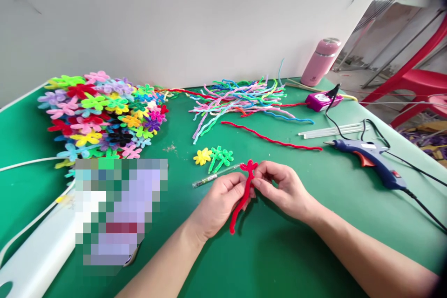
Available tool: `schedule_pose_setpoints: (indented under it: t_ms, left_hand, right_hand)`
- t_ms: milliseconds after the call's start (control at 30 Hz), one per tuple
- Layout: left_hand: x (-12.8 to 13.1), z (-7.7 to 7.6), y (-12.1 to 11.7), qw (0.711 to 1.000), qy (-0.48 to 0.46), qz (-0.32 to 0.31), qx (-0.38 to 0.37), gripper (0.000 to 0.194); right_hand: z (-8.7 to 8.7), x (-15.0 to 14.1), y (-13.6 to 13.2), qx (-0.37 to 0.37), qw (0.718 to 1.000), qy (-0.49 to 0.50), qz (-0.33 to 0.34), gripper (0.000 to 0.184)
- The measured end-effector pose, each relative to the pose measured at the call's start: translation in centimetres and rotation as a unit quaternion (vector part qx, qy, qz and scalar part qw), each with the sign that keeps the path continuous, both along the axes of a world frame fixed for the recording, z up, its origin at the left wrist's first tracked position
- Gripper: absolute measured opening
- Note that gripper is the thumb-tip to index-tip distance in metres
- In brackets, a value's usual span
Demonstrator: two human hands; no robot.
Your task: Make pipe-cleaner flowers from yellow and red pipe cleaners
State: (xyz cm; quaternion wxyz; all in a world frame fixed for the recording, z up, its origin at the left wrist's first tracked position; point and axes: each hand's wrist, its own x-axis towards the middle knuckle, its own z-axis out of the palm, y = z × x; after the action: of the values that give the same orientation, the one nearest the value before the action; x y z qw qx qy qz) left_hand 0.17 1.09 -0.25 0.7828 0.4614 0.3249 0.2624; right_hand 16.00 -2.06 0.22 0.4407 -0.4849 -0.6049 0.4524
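A red pipe cleaner [238, 209] is pinched between both my hands, its upper end bent into small petal loops and its tail hanging down toward me. My left hand [225, 198] grips it from the left, thumb against the stem. From the right, my right hand [282, 186] pinches it just under the loops. Just beyond my left hand lie a clear pen-like tube [206, 179], a yellow pipe-cleaner flower [202, 156] and green looped flower pieces [220, 158]. A straight red pipe cleaner [270, 138] rests farther back.
Finished flowers [94, 116] are heaped at the left. Loose pipe cleaners [240, 98] lie at the back. At right are a blue glue gun [370, 153], glue sticks [331, 130], a purple box [323, 101] and a pink flask [320, 61]. A blurred-out area [122, 214] covers something front left.
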Motion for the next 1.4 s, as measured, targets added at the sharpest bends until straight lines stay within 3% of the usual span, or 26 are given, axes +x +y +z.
schedule_pose_setpoints:
  t_ms: [167,467,600,900,1067,1400]
  left_hand:
    - [0.0,-0.2,0.0,0.997,0.028,0.037,0.053,0.018]
    - [-0.3,0.9,0.3,0.965,0.147,0.031,0.213,0.029]
    - [-0.2,1.4,0.5,0.983,0.112,0.015,0.147,0.030]
    - [0.0,0.3,0.2,0.994,0.032,0.103,0.026,0.020]
    - [0.0,0.2,0.2,0.995,0.022,0.098,0.028,0.019]
    - [0.1,0.6,0.0,0.995,0.033,0.090,0.030,0.021]
  right_hand:
    - [0.2,0.1,0.2,0.019,0.996,-0.081,-0.013,0.013]
    - [0.1,0.2,0.3,0.005,0.992,-0.123,-0.008,0.016]
    - [0.1,0.1,0.4,0.002,0.991,-0.135,0.015,0.014]
    - [-0.6,-0.6,0.0,0.027,0.994,-0.102,0.019,0.009]
    - [-0.7,-0.9,0.0,0.037,0.993,-0.114,-0.001,0.011]
    - [-0.7,-1.0,-0.1,-0.007,0.998,-0.066,0.023,0.025]
